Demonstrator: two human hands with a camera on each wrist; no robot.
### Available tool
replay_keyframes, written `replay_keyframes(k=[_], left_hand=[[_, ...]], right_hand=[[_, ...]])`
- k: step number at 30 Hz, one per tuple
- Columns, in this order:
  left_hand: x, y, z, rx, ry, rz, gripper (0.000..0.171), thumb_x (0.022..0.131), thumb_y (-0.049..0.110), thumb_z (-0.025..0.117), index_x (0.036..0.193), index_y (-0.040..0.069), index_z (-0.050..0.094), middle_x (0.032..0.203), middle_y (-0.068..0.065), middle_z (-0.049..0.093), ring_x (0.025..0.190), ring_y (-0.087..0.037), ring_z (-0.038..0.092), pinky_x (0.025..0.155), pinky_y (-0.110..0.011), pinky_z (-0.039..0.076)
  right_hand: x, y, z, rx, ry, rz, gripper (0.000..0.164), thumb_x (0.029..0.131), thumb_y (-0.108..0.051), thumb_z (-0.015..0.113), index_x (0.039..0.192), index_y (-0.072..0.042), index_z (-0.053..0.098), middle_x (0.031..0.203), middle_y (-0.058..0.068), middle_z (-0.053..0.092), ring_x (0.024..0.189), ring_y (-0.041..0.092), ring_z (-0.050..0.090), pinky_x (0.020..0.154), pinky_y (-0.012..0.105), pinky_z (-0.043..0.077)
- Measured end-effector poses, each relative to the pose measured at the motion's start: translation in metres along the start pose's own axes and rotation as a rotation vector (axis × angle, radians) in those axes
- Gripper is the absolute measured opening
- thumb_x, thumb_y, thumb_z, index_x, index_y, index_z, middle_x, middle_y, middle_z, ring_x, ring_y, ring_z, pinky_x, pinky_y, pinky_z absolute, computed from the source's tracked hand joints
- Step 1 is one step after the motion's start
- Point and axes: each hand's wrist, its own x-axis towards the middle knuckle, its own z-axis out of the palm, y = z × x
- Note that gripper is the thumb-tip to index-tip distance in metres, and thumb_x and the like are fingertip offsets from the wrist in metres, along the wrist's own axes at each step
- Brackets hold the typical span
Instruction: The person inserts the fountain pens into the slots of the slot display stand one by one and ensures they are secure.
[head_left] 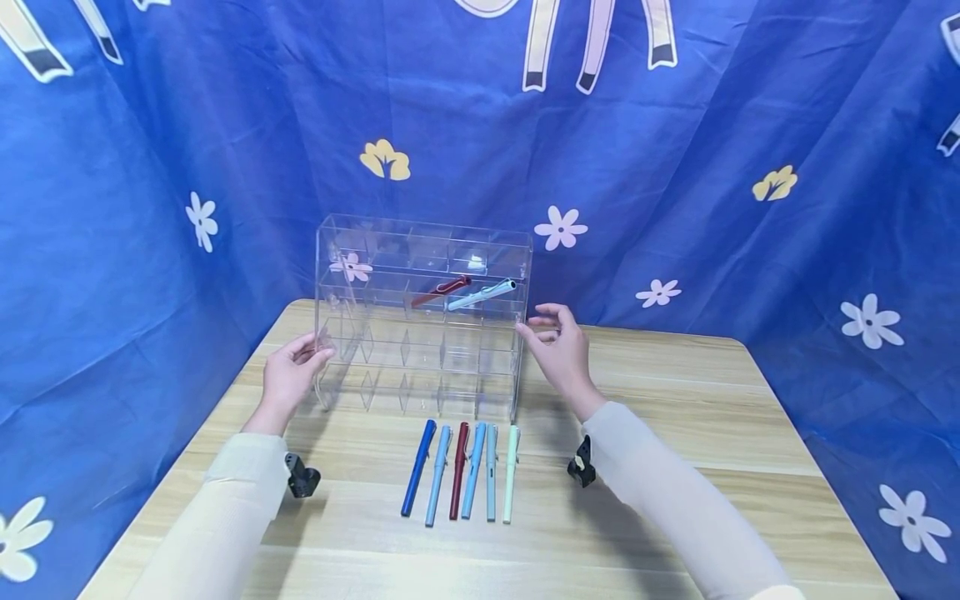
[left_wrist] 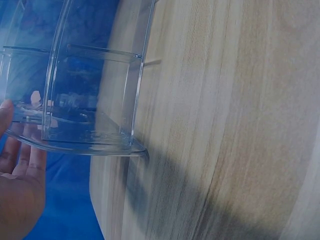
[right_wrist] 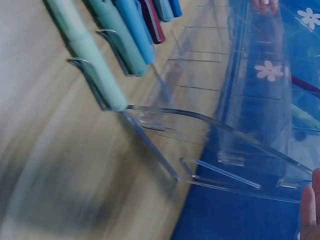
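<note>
A clear acrylic display rack (head_left: 423, 354), divided into small compartments, stands upright on the table. My left hand (head_left: 291, 377) is at its left side, thumb at the front edge and fingers on the outer side, gripping the side panel (left_wrist: 90, 146). My right hand (head_left: 562, 354) is by the right side, fingers spread and gently bent, thumb tip at the rack's edge; nothing is held in it. A dark red pen (head_left: 442, 290) and a light blue pen (head_left: 482, 294) lie slanted in an upper row of the rack.
Several capped pens lie side by side in front of the rack: a dark blue pen (head_left: 418, 467), light blue ones, a dark red pen (head_left: 459, 471) and a mint green pen (head_left: 512, 475). A blue patterned cloth (head_left: 675, 167) hangs behind the wooden table (head_left: 675, 433).
</note>
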Motion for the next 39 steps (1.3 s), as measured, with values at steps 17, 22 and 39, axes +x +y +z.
replay_keyframes(k=[17,22,39], left_hand=[[0.0,-0.001,0.0,-0.008,0.015,0.012,0.05,0.092,0.018,0.066,0.133,-0.005,0.05,0.123,-0.026,0.057,0.106,-0.012,0.059,0.082,-0.007,0.046],[0.001,-0.002,0.0,0.0,0.015,0.01,0.05,0.092,0.019,0.066,0.133,-0.005,0.051,0.124,-0.025,0.057,0.109,-0.018,0.058,0.081,-0.007,0.046],[0.0,-0.002,0.0,0.014,0.017,0.015,0.049,0.092,0.019,0.065,0.133,-0.005,0.051,0.124,-0.025,0.057,0.112,-0.024,0.058,0.081,-0.007,0.046]], right_hand=[[-0.035,0.037,-0.007,-0.078,-0.064,0.108,0.042,0.081,-0.028,0.077,0.115,-0.01,0.059,0.103,0.008,0.067,0.079,0.022,0.065,0.069,0.033,0.057],[-0.047,0.047,-0.007,-0.112,-0.079,0.129,0.041,0.081,-0.027,0.078,0.115,-0.011,0.06,0.1,0.005,0.068,0.077,0.019,0.066,0.068,0.031,0.057],[-0.085,0.076,-0.005,-0.132,-0.185,0.235,0.047,0.082,-0.023,0.077,0.118,-0.002,0.058,0.099,0.009,0.066,0.072,0.017,0.066,0.064,0.028,0.057]])
